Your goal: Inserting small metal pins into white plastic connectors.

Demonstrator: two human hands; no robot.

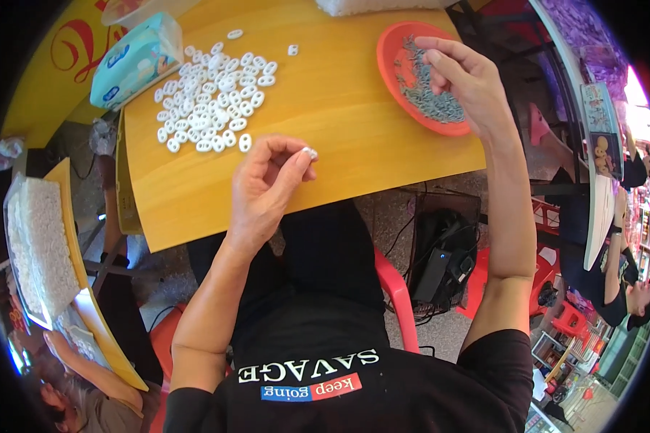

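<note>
My left hand (267,184) is closed near the front edge of the table, pinching a small white plastic piece (310,153) between thumb and fingertips. The fingers cover most of it. My right hand (464,83) hovers over the right side of a red plastic bowl (387,63), its fingers curled and thumb close to the index finger; whatever they hold is too small to make out. Many small grey metal screws (440,108) lie in the bowl. Left of centre spreads a pile of white oval plastic pieces (213,101), each with two holes.
A blue tissue pack (137,61) stands behind the pile at the left. One white piece (292,50) lies apart on the yellow table (339,94). A red chair (397,296) is beside my legs. Other people sit at tables to the left and right.
</note>
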